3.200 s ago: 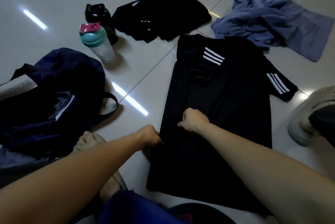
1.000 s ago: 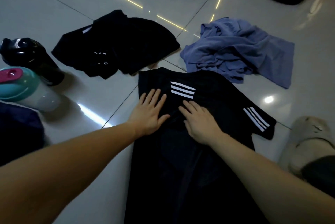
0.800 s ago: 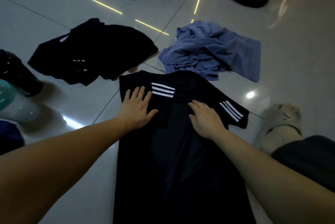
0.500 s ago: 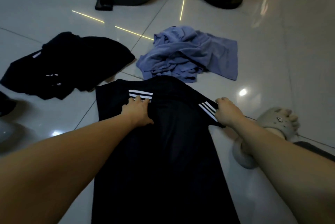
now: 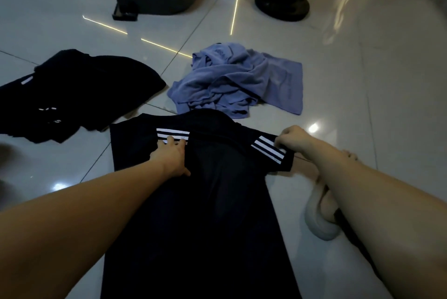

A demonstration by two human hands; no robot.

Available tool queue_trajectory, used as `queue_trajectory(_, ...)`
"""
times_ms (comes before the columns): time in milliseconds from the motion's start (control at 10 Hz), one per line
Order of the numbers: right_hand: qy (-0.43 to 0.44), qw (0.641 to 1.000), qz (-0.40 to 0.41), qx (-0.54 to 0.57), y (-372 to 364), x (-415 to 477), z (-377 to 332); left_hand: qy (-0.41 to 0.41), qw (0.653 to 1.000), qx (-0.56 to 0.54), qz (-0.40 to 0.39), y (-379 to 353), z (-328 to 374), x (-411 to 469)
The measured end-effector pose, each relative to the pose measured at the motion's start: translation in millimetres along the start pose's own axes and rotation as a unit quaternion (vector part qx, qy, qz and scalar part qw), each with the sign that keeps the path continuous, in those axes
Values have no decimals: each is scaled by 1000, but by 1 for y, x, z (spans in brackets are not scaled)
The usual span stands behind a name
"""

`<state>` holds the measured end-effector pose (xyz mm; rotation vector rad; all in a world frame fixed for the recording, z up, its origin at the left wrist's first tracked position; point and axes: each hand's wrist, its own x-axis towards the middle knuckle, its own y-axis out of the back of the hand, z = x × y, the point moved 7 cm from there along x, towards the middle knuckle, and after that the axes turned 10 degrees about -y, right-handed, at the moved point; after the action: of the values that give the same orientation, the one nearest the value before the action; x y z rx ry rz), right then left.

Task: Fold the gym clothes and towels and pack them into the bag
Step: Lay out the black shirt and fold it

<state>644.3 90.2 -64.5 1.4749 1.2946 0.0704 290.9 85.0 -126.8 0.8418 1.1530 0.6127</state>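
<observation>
Currently: black shirt (image 5: 205,202) flat on the floor, collar toward 12 o'clock. Step in hand, as judged: folding the sides inward. Left hand (image 5: 171,155), fingers nearly straight, presses the shoulder at 11 o'clock; right hand (image 5: 294,140) pinches the striped sleeve (image 5: 273,153) at 2 o'clock. Next move likely calls for carrying that sleeve toward 9 o'clock. Blue towel (image 5: 239,83), 12 o'clock: crumpled. Bag: not in view.

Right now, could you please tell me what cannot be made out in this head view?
All in the head view:
Bag: out of frame.
T-shirt hem: cut off by the bottom edge.
Black garment: too dark to tell its kind, cut by the left edge.
Towel print: too small to read.
Sleeve corner: hidden under the right hand.
</observation>
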Motion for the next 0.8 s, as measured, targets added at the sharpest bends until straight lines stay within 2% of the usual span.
queue_trajectory(200,-37,999,36,2,32,-28,-27,2,1000,3,5,5,-1,-5)
queue_trajectory(300,-54,996,56,-37,39,-29,-31,8,1000,3,-1,6,1,-7)
queue_trajectory(500,-64,996,47,-28,31,-47,-41,2,1000,8,-7,10,0,-9)
queue_trajectory(600,-49,998,27,1,12,-67,-62,10,999,-49,16,18,-1,-11)
queue_trajectory(700,-7,1000,-10,23,-20,-90,-96,-7,952,-256,169,42,-4,-16)
queue_trajectory(800,2,993,-91,72,-54,-109,-119,-9,777,-629,13,28,21,-22)
